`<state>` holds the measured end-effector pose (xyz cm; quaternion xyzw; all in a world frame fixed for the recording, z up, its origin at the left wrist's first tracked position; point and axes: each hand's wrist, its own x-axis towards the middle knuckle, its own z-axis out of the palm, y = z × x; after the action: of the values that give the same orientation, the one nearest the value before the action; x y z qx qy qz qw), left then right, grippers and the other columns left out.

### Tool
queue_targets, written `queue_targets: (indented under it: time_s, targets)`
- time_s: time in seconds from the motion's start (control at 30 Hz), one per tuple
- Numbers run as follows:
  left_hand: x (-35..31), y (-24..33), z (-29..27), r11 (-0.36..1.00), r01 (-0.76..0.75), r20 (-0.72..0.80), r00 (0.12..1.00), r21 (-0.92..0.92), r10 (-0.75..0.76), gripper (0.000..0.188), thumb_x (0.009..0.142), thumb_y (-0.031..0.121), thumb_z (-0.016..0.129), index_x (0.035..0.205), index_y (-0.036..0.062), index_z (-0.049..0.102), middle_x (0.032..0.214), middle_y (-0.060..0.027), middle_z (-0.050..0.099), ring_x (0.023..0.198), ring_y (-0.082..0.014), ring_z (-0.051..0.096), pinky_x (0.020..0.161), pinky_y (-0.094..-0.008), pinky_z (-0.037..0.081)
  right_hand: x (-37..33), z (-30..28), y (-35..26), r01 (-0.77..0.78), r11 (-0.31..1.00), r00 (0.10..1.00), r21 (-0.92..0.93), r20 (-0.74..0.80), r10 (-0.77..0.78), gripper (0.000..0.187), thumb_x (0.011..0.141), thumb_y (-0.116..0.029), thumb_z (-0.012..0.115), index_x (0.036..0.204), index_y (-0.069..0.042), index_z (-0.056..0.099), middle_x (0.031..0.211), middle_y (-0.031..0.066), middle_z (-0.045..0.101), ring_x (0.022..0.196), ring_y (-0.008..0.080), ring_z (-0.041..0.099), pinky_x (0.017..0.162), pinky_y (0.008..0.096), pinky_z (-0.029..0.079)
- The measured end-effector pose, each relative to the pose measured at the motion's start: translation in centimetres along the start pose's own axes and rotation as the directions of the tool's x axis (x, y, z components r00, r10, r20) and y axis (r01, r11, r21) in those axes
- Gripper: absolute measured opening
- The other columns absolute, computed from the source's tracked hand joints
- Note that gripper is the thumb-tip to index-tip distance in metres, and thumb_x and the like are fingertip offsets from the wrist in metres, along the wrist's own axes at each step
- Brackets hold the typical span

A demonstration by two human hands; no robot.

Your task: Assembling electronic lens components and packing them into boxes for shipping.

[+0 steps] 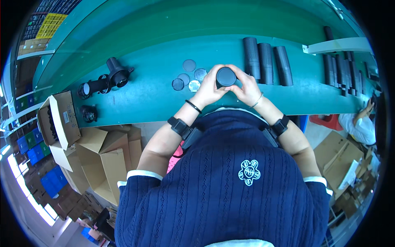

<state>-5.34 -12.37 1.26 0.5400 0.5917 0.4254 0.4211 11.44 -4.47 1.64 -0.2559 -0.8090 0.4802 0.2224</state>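
Note:
Between my two hands, over the green bench [144,99], stands a black cylinder [226,77], its round end facing up. My left hand [209,87] wraps its left side, and my right hand [246,87] wraps the right, with the fingertips meeting behind it. How far the cylinder reaches down is hidden. Just left of my left hand lie several thin round discs, some dark, such as the far grey disc [189,65], and a shiny, pale disc [194,85]. Three black ribbed tubes [266,64] lie side by side beyond and right of my right hand.
Black funnel-shaped parts [118,74] and clear-ended fittings [91,87] sit at the bench's left. More black tubes [343,72] lie far right, past a pale metal bracket [339,46]. Open cardboard boxes [103,156] stand below left. Another person [358,125] sits at the right.

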Motion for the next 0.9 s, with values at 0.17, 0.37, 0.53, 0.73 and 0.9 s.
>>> queue_targets:
  time_s: [0.17, 0.37, 0.53, 0.73, 0.9]
  targets:
    - [0.0, -0.9, 0.1, 0.993, -0.096, -0.05, 0.994, 0.064, 0.099, 0.074, 0.07, 0.018, 0.08, 0.129, 0.002, 0.039, 0.119, -0.0165, 0.054, 0.113, -0.0294, 0.054, 0.095, -0.0377, 0.044, 1.0, -1.0, -1.9, 0.036, 0.999, 0.998, 0.015, 0.051, -0.037, 0.071, 0.073, -0.019, 0.075, 0.134, -0.003, 0.043, 0.13, 0.0202, 0.053, 0.121, 0.0358, 0.051, 0.099, 0.0383, 0.044]
    - [0.1, -0.5, -0.2, 0.985, -0.142, -0.055, 0.987, 0.103, 0.148, 0.07, 0.07, 0.018, 0.079, 0.126, 0.0006, 0.041, 0.114, -0.019, 0.058, 0.107, -0.0322, 0.059, 0.088, -0.0375, 0.048, 1.1, -1.0, -1.5, 0.017, 0.999, 0.997, 0.031, 0.068, -0.019, 0.07, 0.072, -0.015, 0.075, 0.133, -0.003, 0.044, 0.129, 0.0196, 0.053, 0.12, 0.0359, 0.051, 0.098, 0.0381, 0.045]
    - [0.7, 0.4, 0.4, 0.988, -0.087, -0.148, 0.983, 0.129, 0.106, 0.068, 0.069, 0.016, 0.078, 0.125, 0.0031, 0.042, 0.101, -0.0179, 0.062, 0.092, -0.0304, 0.065, 0.071, -0.0338, 0.052, 1.4, -1.0, -0.6, 0.012, 0.999, 1.0, -0.035, 0.018, -0.012, 0.071, 0.072, -0.02, 0.077, 0.132, -0.003, 0.045, 0.128, 0.0201, 0.054, 0.119, 0.0357, 0.053, 0.098, 0.038, 0.045]
    - [0.4, 0.0, -0.3, 0.991, -0.122, -0.047, 0.991, 0.046, 0.124, 0.062, 0.071, 0.011, 0.072, 0.125, 0.0027, 0.042, 0.107, -0.019, 0.06, 0.105, -0.0317, 0.061, 0.082, -0.036, 0.05, 1.2, -0.7, -1.3, -0.046, 0.991, 0.999, 0.123, 0.032, 0.042, 0.072, 0.073, -0.021, 0.076, 0.136, -0.008, 0.044, 0.129, 0.0209, 0.053, 0.12, 0.0364, 0.051, 0.099, 0.0389, 0.044]
    - [0.3, 0.0, -0.1, 0.995, -0.069, -0.058, 0.996, 0.069, 0.073, 0.063, 0.07, 0.013, 0.073, 0.125, 0.0048, 0.042, 0.107, -0.018, 0.061, 0.104, -0.0338, 0.062, 0.079, -0.0363, 0.051, 1.2, -0.6, -1.2, 0.043, 0.999, 0.999, -0.006, 0.0, -0.043, 0.072, 0.072, -0.026, 0.078, 0.133, -0.006, 0.046, 0.124, 0.0204, 0.056, 0.114, 0.0367, 0.055, 0.093, 0.0391, 0.048]
